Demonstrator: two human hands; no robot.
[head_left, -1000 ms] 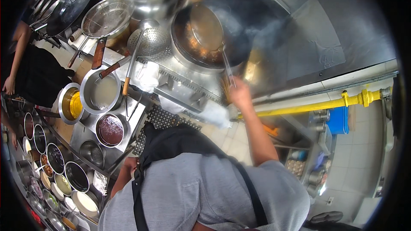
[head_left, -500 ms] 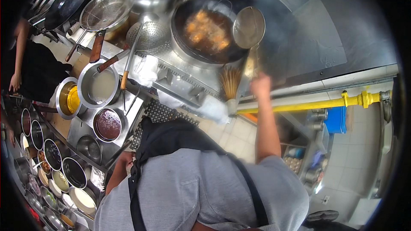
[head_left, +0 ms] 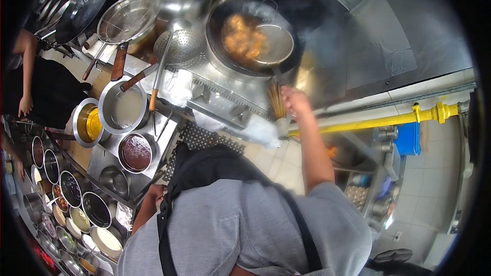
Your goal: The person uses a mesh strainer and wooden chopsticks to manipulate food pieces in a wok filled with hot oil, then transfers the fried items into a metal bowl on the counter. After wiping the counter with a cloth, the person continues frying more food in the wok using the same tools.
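My right hand is closed around the handle of a round mesh skimmer. The skimmer's bowl is down inside a black wok, at the right side of golden-brown fried pieces in dark bubbling oil. Just left of that hand stands a bamboo wok brush, bristles up. Low beside my body, my left hand is next to the edge of the steel side counter; its fingers are mostly hidden, so I cannot tell what it holds.
Left of the wok lie a perforated ladle and a wire strainer. Pots of pale liquid, yellow oil and dark red sauce crowd the left counter. A yellow pipe runs rightward. Another person's arm shows far left.
My right hand has brought the skimmer from above the wok's right rim down and left into the wok, beside the fried pieces. The left hand stays low by my side.
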